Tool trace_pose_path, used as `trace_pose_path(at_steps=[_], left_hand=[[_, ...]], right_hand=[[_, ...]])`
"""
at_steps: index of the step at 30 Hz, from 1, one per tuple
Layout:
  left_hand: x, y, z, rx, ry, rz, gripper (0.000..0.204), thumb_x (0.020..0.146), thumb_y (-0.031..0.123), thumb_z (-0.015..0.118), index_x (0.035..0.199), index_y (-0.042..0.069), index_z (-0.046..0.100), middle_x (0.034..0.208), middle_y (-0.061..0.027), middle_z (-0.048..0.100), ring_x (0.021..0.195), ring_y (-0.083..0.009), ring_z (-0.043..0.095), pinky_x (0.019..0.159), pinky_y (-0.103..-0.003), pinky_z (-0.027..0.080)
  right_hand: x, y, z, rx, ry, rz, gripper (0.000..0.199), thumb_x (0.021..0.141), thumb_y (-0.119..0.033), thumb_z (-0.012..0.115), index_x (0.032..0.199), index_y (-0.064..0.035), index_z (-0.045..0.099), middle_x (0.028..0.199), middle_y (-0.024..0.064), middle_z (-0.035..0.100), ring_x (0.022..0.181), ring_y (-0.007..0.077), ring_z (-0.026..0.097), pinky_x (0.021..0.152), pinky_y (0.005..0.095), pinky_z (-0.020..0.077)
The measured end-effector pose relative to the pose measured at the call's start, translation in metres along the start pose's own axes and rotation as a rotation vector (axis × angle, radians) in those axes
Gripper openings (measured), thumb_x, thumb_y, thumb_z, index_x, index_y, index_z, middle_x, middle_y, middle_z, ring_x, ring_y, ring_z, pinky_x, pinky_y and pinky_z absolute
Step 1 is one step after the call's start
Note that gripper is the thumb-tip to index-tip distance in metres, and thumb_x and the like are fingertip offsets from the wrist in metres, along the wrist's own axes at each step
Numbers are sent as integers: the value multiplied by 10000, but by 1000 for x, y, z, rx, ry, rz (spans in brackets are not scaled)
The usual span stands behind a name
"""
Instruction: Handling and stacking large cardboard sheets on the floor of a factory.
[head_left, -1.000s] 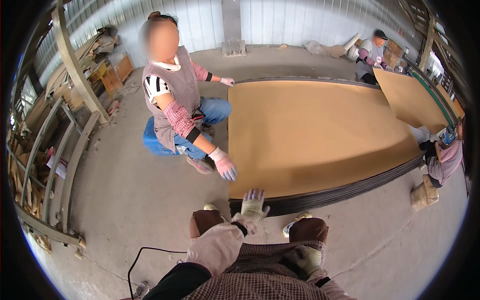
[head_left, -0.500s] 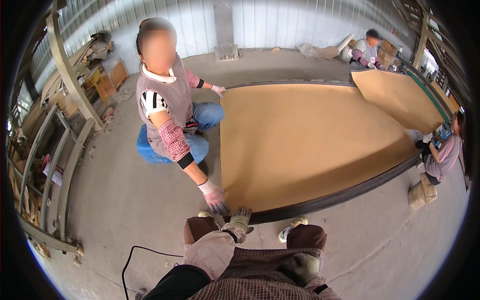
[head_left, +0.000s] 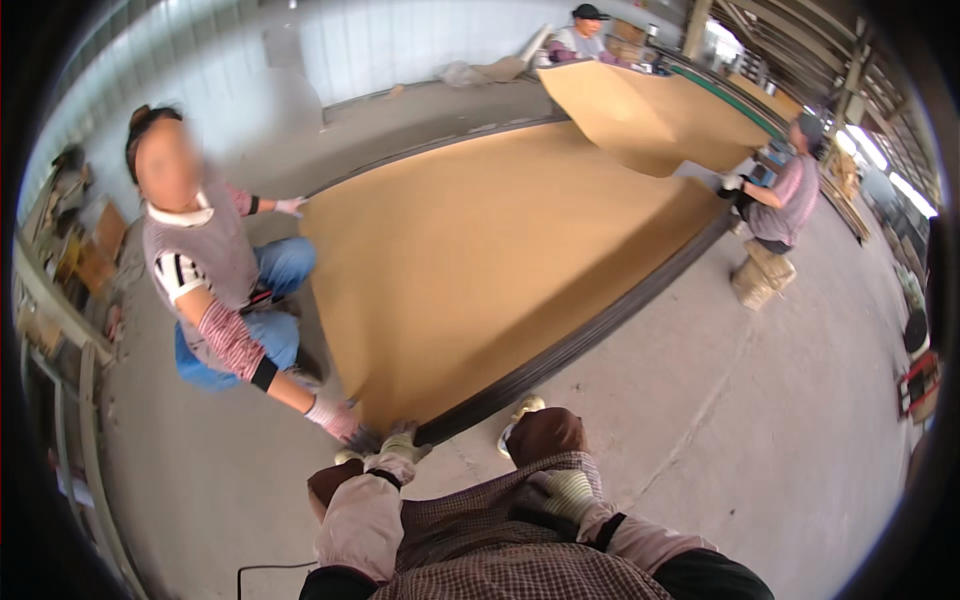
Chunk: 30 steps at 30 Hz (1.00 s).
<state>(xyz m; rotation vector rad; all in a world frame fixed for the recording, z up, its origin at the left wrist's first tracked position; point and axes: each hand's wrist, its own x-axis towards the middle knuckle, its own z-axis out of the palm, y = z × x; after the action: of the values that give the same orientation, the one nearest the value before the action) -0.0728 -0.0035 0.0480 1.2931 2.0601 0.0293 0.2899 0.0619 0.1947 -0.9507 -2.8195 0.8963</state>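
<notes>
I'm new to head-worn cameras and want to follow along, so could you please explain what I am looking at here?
There is no robot: these are a person's own two gloved hands, seen from above by a fisheye camera on their head, which is why straight edges bend.

A large brown sheet lies on top of a low stack with dark edges. The left hand is at its near corner, close to a co-worker's gloved hand; I can't tell whether it grips anything. The right hand rests on the lap, over the checked apron; nothing is clearly held there.

Two other people are at the far end, near another brown sheet, which curves upward.
</notes>
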Motion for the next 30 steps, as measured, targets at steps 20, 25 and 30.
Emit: trace_pose_path(at_steps=[20, 25, 30], left_hand=[[5, 1, -13, -518, 22, 15, 663, 881, 408, 592, 1389, 48, 364, 1401, -175, 432, 1313, -320, 383, 1061, -367, 323], [11, 10, -33, -766, 194, -116, 717, 882, 433, 590, 1417, 35, 328, 1409, -191, 422, 1288, -304, 424, 1043, -328, 338], [13, 20, -50, -1429, 110, -221, 699, 840, 465, 652, 1382, 110, 389, 1311, -137, 499, 1069, -324, 576, 911, -383, 491]], right_hand=[[2, -9, -5, 68, 38, -10, 302, 791, -314, 643, 958, -63, 648, 810, 176, 656, 758, 358, 634, 699, 420, 503], [3, -16, -12, 43, 52, -52, 328, 795, -361, 637, 967, -80, 642, 810, 172, 658, 728, 356, 636, 664, 437, 497], [5, -7, -13, -33, -20, -77, 329, 844, -411, 571, 940, -99, 609, 780, 141, 645, 686, 347, 626, 622, 448, 485]])
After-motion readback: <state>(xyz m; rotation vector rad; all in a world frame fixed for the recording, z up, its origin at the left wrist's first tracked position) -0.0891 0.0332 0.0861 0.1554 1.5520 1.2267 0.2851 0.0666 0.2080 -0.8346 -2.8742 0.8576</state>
